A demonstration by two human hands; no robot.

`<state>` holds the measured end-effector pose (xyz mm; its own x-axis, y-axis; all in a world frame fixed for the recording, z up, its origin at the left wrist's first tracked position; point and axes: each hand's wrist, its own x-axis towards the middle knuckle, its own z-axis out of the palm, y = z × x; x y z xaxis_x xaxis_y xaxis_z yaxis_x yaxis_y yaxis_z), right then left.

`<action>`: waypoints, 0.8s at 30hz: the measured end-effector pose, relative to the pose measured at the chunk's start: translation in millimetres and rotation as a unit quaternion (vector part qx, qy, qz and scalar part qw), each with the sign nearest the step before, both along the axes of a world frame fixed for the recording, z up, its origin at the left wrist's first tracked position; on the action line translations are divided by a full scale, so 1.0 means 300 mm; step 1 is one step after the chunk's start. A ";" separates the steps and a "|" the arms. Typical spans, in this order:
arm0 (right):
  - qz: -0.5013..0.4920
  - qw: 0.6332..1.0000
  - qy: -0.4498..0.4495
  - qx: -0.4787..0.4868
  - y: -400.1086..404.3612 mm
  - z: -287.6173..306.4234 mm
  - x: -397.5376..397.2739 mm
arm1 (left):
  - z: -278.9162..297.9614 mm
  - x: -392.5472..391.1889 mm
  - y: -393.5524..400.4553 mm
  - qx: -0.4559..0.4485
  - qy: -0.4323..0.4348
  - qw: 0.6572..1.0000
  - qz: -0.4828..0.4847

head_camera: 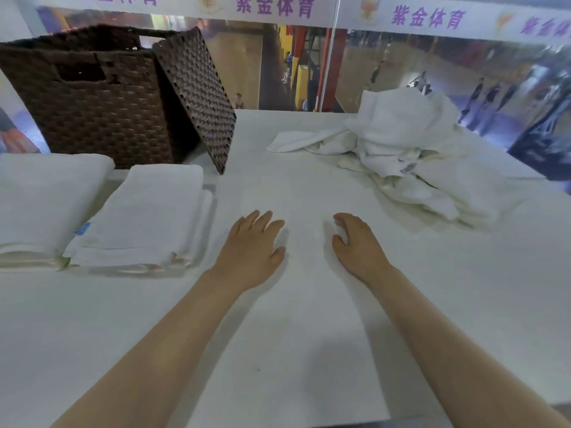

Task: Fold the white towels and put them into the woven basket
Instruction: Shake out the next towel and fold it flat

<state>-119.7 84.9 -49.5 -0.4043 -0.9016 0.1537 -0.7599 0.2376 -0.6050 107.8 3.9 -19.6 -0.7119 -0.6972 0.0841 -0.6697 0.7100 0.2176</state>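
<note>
Two bare hands lie palm-down on a flat white towel (296,304) spread over the white table (463,304), and neither grips anything. The left hand (251,242) has its fingers stretched out and slightly apart, flat on the cloth. The right hand (355,242) sits near it, a little apart, with its fingers curled downward so the tips press the cloth; both forearms reach in from the near edge.

Two folded stacks of white towels rest on the table to the left. The nearer folded stack (145,217) lies just beside the left hand and carries one small blue tag (82,229) on its left edge. The second folded stack (43,205) sits further left, touching the first, partly cut off by the frame.

One dark brown woven basket (89,100) stands at the far left of the table, behind the stacks, its top open. One flat woven lid (197,97) of the same brown weave leans tilted against the basket's right side, its lower edge on the table.

At the far right lies one crumpled heap of unfolded white towels (408,146); how many it holds cannot be told. Behind the table hangs one printed backdrop (401,57) with purple characters.
</note>
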 end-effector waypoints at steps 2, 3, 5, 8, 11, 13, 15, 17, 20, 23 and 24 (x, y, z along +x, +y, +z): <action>-0.036 0.999 0.006 -0.004 0.050 -0.004 -0.092 | -0.036 -0.073 0.029 0.039 0.005 0.999 -0.016; -0.054 0.998 0.012 -0.012 0.075 -0.002 -0.135 | -0.052 -0.102 0.042 0.056 0.008 0.998 -0.021; -0.097 0.995 0.020 -0.030 0.123 0.013 -0.215 | -0.088 -0.146 0.068 0.064 0.007 0.998 -0.026; -0.159 0.978 0.094 -0.098 0.185 0.045 -0.321 | -0.130 -0.168 0.097 0.025 0.010 0.999 -0.025; -0.183 0.948 0.190 -0.180 0.204 0.063 -0.417 | -0.144 -0.174 0.094 0.020 0.028 0.999 -0.030; -0.217 0.939 0.193 -0.185 0.193 0.073 -0.459 | -0.146 -0.173 0.094 0.022 0.040 0.999 -0.029; -0.268 0.930 0.183 -0.172 0.171 0.076 -0.491 | -0.148 -0.172 0.098 0.022 0.043 0.998 -0.027; -0.322 0.921 0.167 -0.141 0.145 0.080 -0.518 | -0.147 -0.173 0.099 0.025 0.050 0.998 -0.025; -0.365 0.916 0.148 -0.082 0.110 0.089 -0.567 | -0.142 -0.180 0.094 0.027 0.059 0.998 -0.022; -0.354 0.920 0.163 0.038 0.097 0.051 -0.607 | -0.146 -0.179 0.092 0.026 0.051 0.998 -0.020; -0.343 0.921 0.169 0.068 0.093 0.030 -0.617 | -0.147 -0.177 0.091 0.027 0.051 0.998 -0.019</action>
